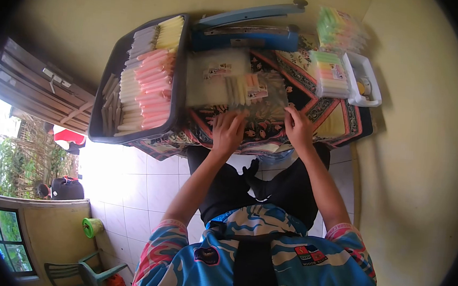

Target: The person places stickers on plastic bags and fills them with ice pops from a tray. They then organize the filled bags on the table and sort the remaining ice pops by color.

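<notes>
A clear plastic bag [273,92] lies over the patterned cloth in front of me. Inside it are several thin sticks [236,90] in grey, yellow and pink, beside a printed label [256,87]. My right hand [298,129] pinches the bag's near right corner between thumb and finger. At its near left edge, my left hand [228,131] has its fingers bent down on the plastic, closed on the edge as far as I can see. Another clear bag with a label [217,71] lies just behind and to the left, slightly blurred.
A dark tray [178,85] of grey, cream, yellow and pink sticks stands left. Behind is a blue bag sealer [248,41], its arm [250,15] raised. At right are filled packs [329,75], a taller pile [341,31] and a white container [373,79].
</notes>
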### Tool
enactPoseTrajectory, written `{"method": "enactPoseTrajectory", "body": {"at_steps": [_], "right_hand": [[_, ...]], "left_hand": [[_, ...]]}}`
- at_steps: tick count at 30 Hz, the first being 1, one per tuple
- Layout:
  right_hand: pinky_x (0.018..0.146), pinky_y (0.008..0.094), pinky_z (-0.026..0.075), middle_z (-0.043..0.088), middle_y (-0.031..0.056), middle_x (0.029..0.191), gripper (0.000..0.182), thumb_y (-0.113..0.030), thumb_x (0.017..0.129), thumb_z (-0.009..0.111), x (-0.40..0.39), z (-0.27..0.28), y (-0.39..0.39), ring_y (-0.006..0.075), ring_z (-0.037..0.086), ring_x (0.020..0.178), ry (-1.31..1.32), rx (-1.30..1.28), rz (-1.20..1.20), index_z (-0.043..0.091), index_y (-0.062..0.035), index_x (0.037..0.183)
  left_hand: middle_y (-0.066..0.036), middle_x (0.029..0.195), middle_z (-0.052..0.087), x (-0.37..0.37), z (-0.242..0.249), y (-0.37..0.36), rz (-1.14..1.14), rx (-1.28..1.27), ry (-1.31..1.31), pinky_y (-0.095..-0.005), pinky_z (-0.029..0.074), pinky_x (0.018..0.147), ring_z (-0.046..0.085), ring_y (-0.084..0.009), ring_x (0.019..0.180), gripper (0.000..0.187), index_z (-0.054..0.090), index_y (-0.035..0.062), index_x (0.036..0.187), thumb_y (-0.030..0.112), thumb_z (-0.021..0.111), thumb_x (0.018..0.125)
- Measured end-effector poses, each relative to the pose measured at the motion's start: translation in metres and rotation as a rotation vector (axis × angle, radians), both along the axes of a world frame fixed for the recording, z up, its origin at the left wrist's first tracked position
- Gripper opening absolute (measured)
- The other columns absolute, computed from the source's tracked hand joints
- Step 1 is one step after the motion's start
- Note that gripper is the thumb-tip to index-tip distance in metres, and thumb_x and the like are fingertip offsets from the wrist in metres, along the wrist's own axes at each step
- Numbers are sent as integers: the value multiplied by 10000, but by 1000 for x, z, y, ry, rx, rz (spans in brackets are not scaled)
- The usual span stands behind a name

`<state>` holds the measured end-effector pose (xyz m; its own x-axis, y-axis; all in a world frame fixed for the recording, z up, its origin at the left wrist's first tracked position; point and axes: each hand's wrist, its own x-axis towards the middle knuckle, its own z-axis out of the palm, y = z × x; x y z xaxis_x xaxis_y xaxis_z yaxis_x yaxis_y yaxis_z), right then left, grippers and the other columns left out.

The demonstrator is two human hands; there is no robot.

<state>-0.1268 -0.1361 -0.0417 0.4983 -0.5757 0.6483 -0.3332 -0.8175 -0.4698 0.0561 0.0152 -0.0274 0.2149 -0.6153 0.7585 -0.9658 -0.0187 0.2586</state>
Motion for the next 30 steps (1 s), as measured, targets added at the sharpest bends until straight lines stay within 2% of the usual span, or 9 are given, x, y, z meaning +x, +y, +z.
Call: {"method": "enactPoseTrajectory", "body": {"at_steps": [11, 17, 19, 21, 22, 24, 25, 28, 30], "right_hand": [[561, 373, 476, 625, 116, 806, 183, -55, 847, 651, -9, -4, 7, 273, 621, 662, -74, 86, 54, 629, -48, 1029], [669, 363, 496, 627, 123, 877, 186, -46, 828, 675, -31, 3, 14, 293, 624, 767, -121, 102, 131, 632, -31, 1008], [725, 374, 497, 626, 129, 890, 186, -31, 808, 685, -48, 0, 19, 322, 622, 816, -138, 50, 140, 629, -16, 985], [731, 376, 495, 626, 134, 906, 183, -16, 789, 688, -72, -12, 26, 319, 620, 834, -145, 60, 188, 625, -12, 961], [736, 379, 495, 625, 137, 912, 183, -17, 780, 692, -83, -15, 33, 320, 618, 842, -122, 56, 220, 625, -13, 951], [769, 393, 491, 625, 136, 940, 196, -38, 760, 709, -110, -34, 49, 324, 609, 876, -1, 113, 243, 629, -28, 938], [840, 410, 480, 614, 129, 1011, 219, -74, 756, 722, -124, -45, 59, 330, 594, 949, 119, 141, 236, 638, -39, 954], [1060, 492, 349, 554, 152, 1272, 281, -217, 809, 700, -174, -100, 89, 356, 466, 1245, 475, 277, 245, 669, -83, 1053], [1089, 535, 287, 511, 170, 1344, 307, -248, 831, 679, -187, -106, 90, 373, 407, 1303, 565, 344, 197, 673, -112, 1105]], "left_hand": [[-46, 837, 610, 14, -6, 27, -172, 32, -60, -395, 442, 736, 588, -258, 813, 247, 658, 99, 897, -6, 708, 679], [-53, 869, 625, 24, 42, 68, -335, -85, -65, -350, 427, 626, 597, -222, 734, 360, 653, 97, 958, -46, 709, 632], [-73, 733, 606, 41, 72, 83, -351, -160, -150, -356, 452, 622, 577, -221, 640, 213, 635, 48, 856, -75, 668, 686], [-68, 685, 601, 73, 88, 102, -323, -230, -172, -339, 443, 574, 566, -222, 576, 174, 622, 37, 825, -88, 660, 711], [-26, 573, 500, 86, 105, 108, -239, -256, -210, -301, 325, 451, 463, -171, 475, 200, 604, 26, 875, -92, 674, 730], [-11, 552, 479, 123, 120, 122, -11, -277, -263, -300, 349, 452, 433, -157, 441, 141, 644, 43, 851, -28, 717, 752], [0, 547, 454, 131, 138, 131, 153, -100, -158, -278, 351, 455, 426, -108, 448, 147, 701, 59, 897, 17, 741, 762], [11, 566, 470, 191, 154, 124, 227, -57, 116, -234, 367, 503, 408, -59, 495, 231, 712, 74, 995, 25, 742, 771], [-9, 627, 552, 230, 162, 114, 230, -2, 257, -245, 414, 553, 475, -79, 548, 242, 697, 71, 1031, 52, 724, 791]]}}
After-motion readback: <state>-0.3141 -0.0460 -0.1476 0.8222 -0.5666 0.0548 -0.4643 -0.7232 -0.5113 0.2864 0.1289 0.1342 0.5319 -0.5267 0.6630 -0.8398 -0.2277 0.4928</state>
